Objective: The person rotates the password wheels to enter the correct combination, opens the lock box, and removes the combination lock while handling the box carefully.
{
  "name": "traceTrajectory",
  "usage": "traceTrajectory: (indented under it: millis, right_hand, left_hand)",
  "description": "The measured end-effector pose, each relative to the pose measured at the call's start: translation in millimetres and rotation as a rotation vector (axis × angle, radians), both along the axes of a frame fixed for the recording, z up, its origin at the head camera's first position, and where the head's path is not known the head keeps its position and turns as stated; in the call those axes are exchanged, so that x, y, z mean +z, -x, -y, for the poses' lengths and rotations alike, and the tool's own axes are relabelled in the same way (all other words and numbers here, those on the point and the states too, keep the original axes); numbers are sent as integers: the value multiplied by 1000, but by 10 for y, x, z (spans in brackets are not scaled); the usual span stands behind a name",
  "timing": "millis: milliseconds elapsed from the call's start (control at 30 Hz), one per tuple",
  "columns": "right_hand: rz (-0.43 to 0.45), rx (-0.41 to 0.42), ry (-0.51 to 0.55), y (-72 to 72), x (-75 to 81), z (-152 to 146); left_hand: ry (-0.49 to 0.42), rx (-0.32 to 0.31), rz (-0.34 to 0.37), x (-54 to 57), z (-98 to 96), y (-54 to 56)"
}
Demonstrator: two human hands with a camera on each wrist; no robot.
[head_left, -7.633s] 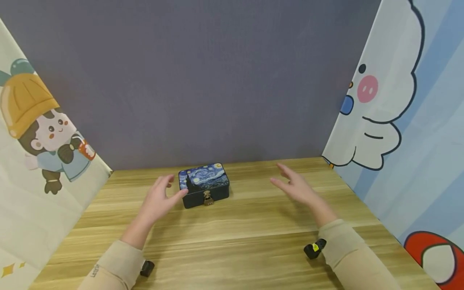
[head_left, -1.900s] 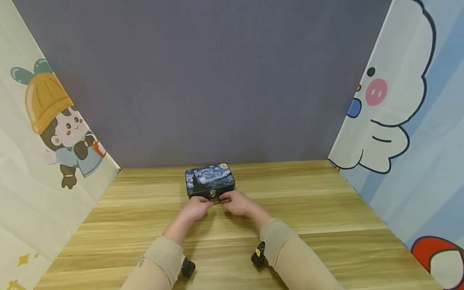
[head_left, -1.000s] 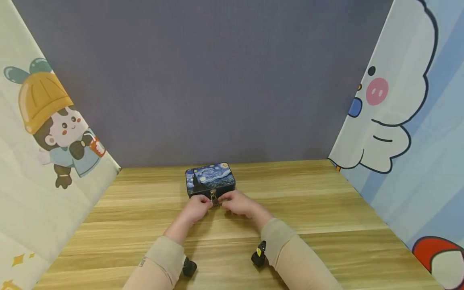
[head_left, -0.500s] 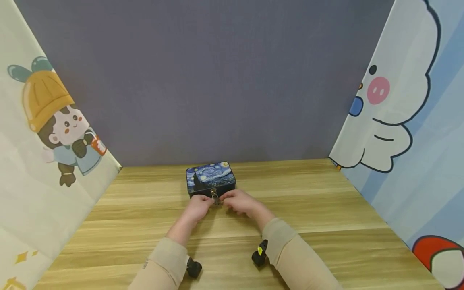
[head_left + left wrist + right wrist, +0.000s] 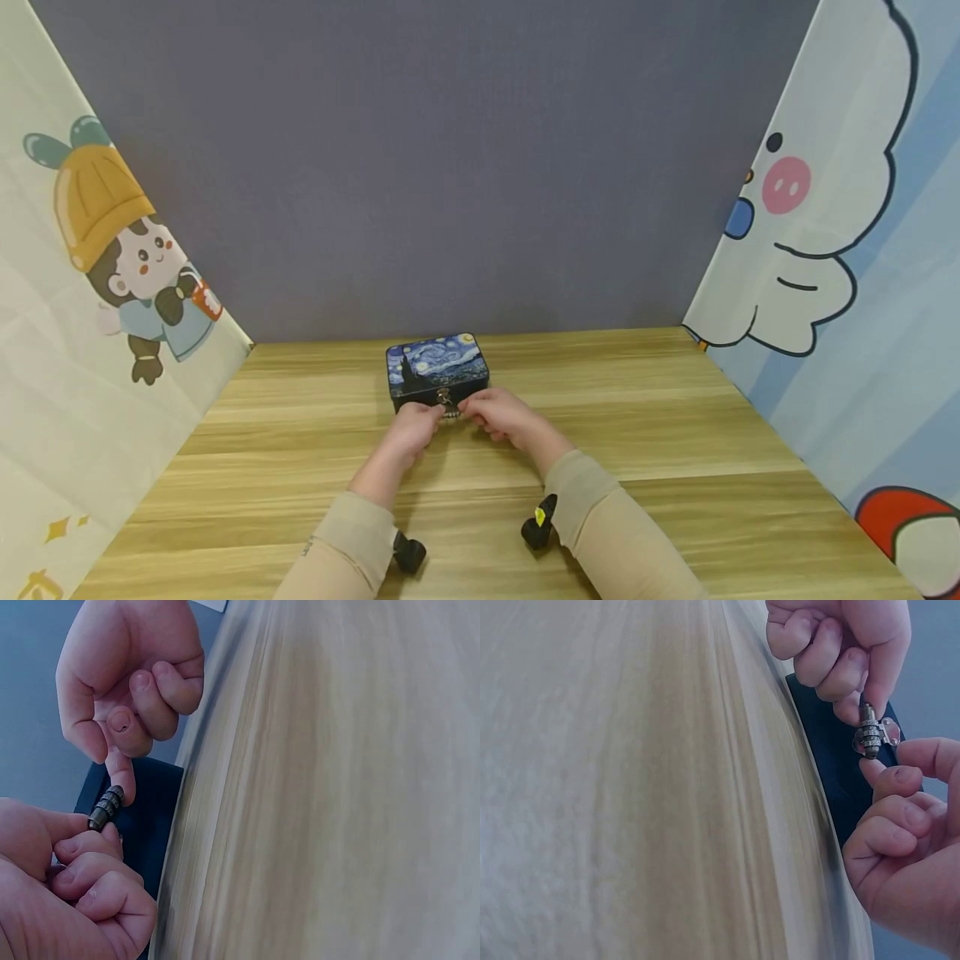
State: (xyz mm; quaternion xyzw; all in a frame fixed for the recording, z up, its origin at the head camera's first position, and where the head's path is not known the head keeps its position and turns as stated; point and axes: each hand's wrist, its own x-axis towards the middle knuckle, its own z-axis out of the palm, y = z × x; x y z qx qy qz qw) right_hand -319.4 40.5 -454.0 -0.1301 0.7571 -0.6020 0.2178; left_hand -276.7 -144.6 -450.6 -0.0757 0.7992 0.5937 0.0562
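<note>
A small dark box (image 5: 431, 367) with a blue starry-night lid sits near the back of the table, its lid down. A combination padlock (image 5: 868, 733) hangs from the metal clasp (image 5: 890, 733) at its front. My left hand (image 5: 412, 429) pinches one end of the padlock between thumb and forefinger, the other fingers curled. Across from it, the right hand (image 5: 506, 414) touches the padlock's other end with its forefinger. In the left wrist view that forefinger is extended, with the thumb apart from it. The dial rings show between the hands; their digits are too small to read.
Wood-grain table (image 5: 637, 417) surrounds the box. A grey panel (image 5: 465, 167) stands behind it. Cartoon-printed cloths hang at the left (image 5: 45, 292) and right (image 5: 900, 333). Black cameras are strapped at the left (image 5: 409, 553) and right (image 5: 537, 523) wrists.
Earlier, both hands were apart above the table. They came together at the padlock. Over the last second, it has been lifted and tilted slightly while the left hand keeps its pinch. The box stays put.
</note>
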Motion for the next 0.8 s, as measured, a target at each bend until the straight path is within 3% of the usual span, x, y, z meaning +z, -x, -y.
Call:
traceTrajectory:
  millis: [533, 800]
  right_hand:
    - [34, -5, 66, -2, 26, 22]
    - [212, -75, 99, -21, 46, 27]
  left_hand:
    - [-218, 24, 59, -50, 6, -18]
    - [-290, 46, 71, -53, -3, -27]
